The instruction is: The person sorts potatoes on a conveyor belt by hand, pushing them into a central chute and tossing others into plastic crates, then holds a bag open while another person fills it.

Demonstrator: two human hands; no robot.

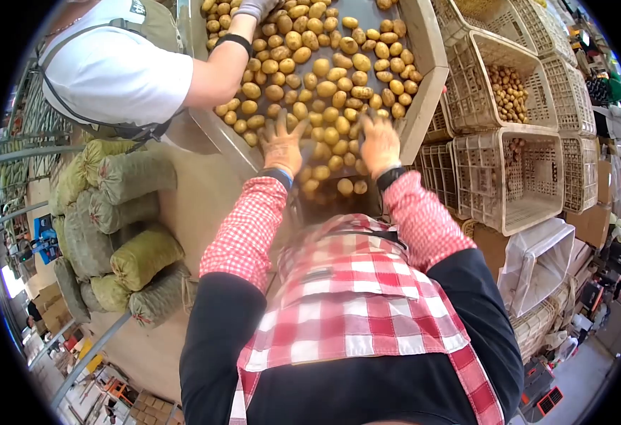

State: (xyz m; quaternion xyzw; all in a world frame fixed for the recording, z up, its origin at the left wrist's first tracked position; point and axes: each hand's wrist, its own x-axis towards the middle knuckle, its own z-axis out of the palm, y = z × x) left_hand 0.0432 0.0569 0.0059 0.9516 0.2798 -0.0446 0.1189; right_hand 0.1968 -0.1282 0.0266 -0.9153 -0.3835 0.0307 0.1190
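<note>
Many potatoes (pixel 330 88) are spread over a metal sorting chute (pixel 424 106) that narrows toward my body. My left hand (pixel 282 150), in an orange glove, rests at the left side of the narrow end, its fingers spread and touching potatoes. Across from it, my right hand (pixel 380 146), gloved alike, lies with fingers stretched out against potatoes by the right wall. Between the two hands, potatoes run down to the lower lip, where a few look blurred. Neither hand is closed around a potato.
At upper left a co-worker in a white shirt (pixel 122 71) reaches a gloved hand (pixel 256 8) into the potatoes. Filled sacks (pixel 140 177) are piled at left. Stacked plastic crates (pixel 498 142) stand at right, one with small potatoes (pixel 507 92) inside.
</note>
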